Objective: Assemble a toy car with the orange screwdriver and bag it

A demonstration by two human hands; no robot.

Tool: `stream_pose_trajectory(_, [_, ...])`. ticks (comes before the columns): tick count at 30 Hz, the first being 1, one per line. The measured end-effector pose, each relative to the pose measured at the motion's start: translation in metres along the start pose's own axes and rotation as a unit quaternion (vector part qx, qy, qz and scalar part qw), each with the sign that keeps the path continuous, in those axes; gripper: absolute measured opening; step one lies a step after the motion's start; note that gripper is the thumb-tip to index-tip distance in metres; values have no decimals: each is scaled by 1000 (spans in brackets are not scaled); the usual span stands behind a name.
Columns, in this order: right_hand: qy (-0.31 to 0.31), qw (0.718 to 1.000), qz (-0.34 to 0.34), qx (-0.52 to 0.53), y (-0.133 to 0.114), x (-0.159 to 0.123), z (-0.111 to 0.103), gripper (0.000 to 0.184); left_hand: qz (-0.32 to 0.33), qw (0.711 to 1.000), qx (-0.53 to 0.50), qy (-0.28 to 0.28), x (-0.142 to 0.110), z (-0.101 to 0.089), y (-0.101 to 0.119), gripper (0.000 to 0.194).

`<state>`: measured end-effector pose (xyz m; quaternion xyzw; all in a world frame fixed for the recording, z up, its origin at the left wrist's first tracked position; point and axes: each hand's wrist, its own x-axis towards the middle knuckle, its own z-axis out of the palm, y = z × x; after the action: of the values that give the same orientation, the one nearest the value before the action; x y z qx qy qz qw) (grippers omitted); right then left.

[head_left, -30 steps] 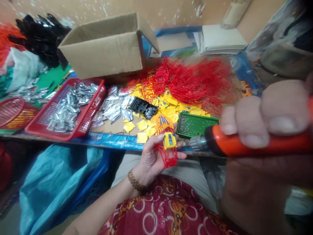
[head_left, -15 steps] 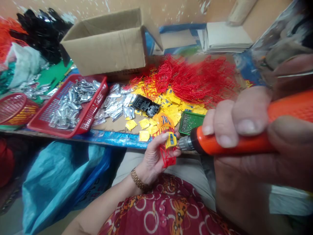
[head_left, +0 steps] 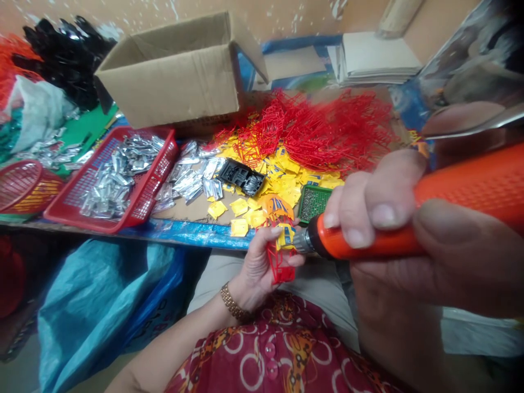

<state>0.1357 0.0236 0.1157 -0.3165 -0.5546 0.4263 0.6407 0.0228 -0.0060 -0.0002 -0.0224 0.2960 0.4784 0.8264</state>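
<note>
Over my lap, my left hand (head_left: 256, 267) grips a toy car body (head_left: 279, 210) in orange and yellow with a red lattice frame (head_left: 282, 267). My thumb presses near its yellow panel. My right hand (head_left: 380, 218), large and close to the camera, is wrapped round an orange electric screwdriver (head_left: 380, 245). Its grey chuck end points left and meets the side of the toy; the exact tip is hidden or too small to make out. Just beyond the toy stands a green tray (head_left: 313, 204) of small metal screws. A black toy car chassis (head_left: 241, 177) lies behind it.
Yellow panels (head_left: 290, 191) and a heap of red lattice frames (head_left: 327, 131) cover the table's middle. Silver parts fill a red basket (head_left: 149, 202) at left. A cardboard box (head_left: 176, 82) stands behind. Blue sacking (head_left: 82, 305) hangs below the table edge (head_left: 192, 232).
The orange screwdriver in my right hand has shifted left, its chuck now closer against the toy. My left hand keeps its hold, and the view has turned slightly.
</note>
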Motion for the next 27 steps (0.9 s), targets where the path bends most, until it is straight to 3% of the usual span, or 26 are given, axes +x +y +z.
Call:
stream_pose_trajectory(5, [37, 993, 35, 110, -3, 1, -2, 34, -12, 1000, 2, 11, -2, 4, 1, 32])
stream_pose_trajectory(13, [31, 993, 22, 113, 7, -10, -6, 22, -12, 999, 9, 49, 0, 11, 0, 23])
stream_pose_trajectory(21, [-4, 996, 9, 86, 9, -11, -7, 49, -12, 996, 41, 84, 5, 4, -6, 31])
stream_pose_trajectory(27, [-28, 993, -7, 117, 18, -22, -14, 28, -2, 994, 50, 99, 7, 3, -10, 31])
